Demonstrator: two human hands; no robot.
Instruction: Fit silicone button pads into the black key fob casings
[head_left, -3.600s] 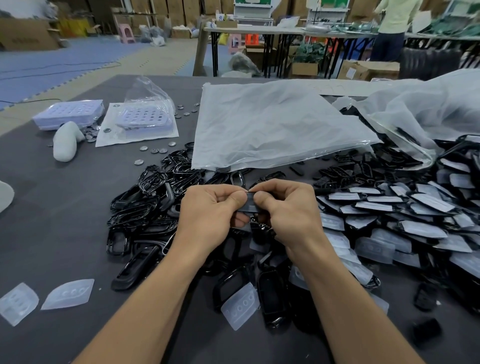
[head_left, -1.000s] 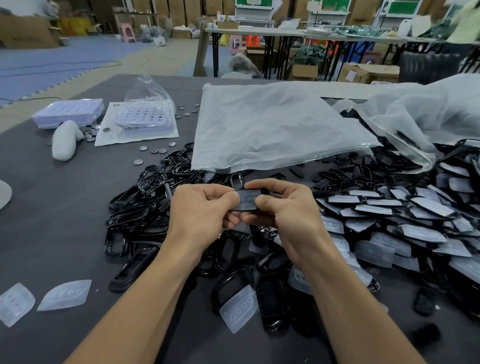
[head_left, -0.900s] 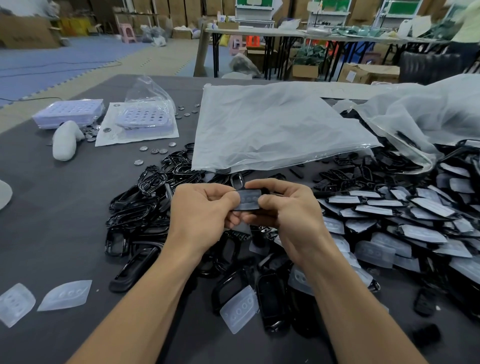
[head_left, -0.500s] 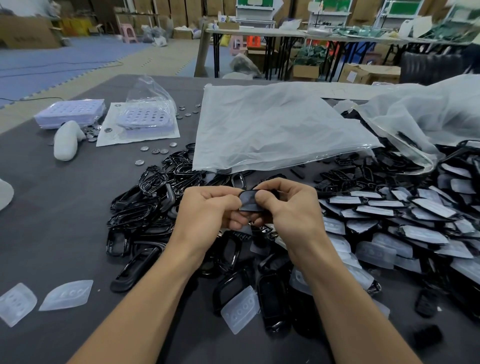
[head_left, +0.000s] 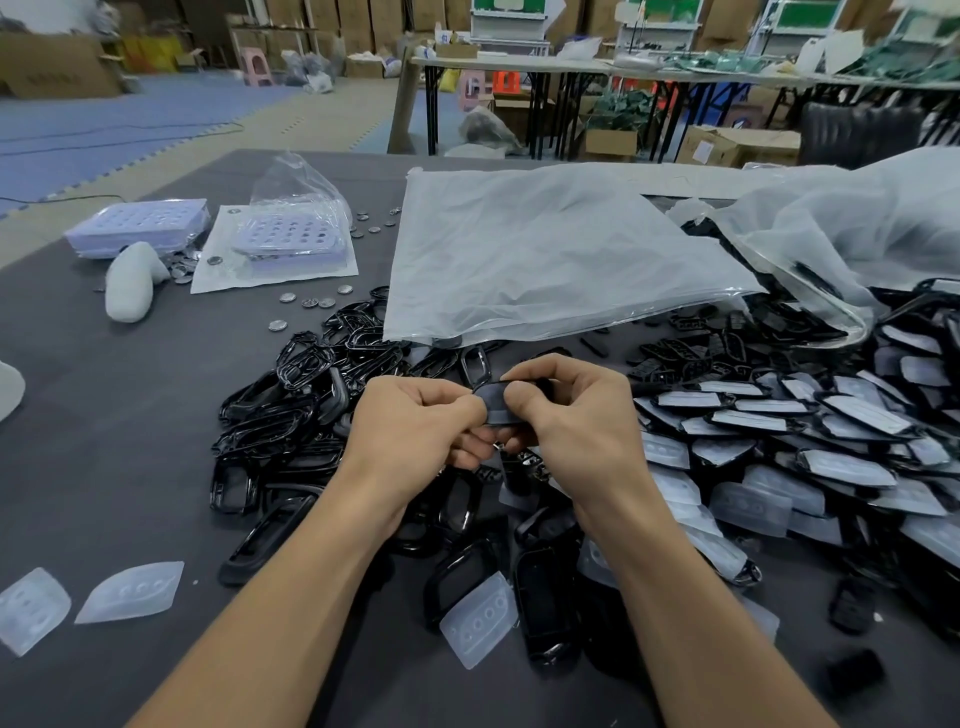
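While the left hand (head_left: 415, 431) and right hand (head_left: 576, 421) pinch one small black plastic key fob casing (head_left: 494, 402) between curled fingers, both thumbs press its grey translucent pad.

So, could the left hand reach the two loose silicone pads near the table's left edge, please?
Probably yes: only bare table lies between the left hand and the pads. It first has to release the casing it pinches with the right hand.
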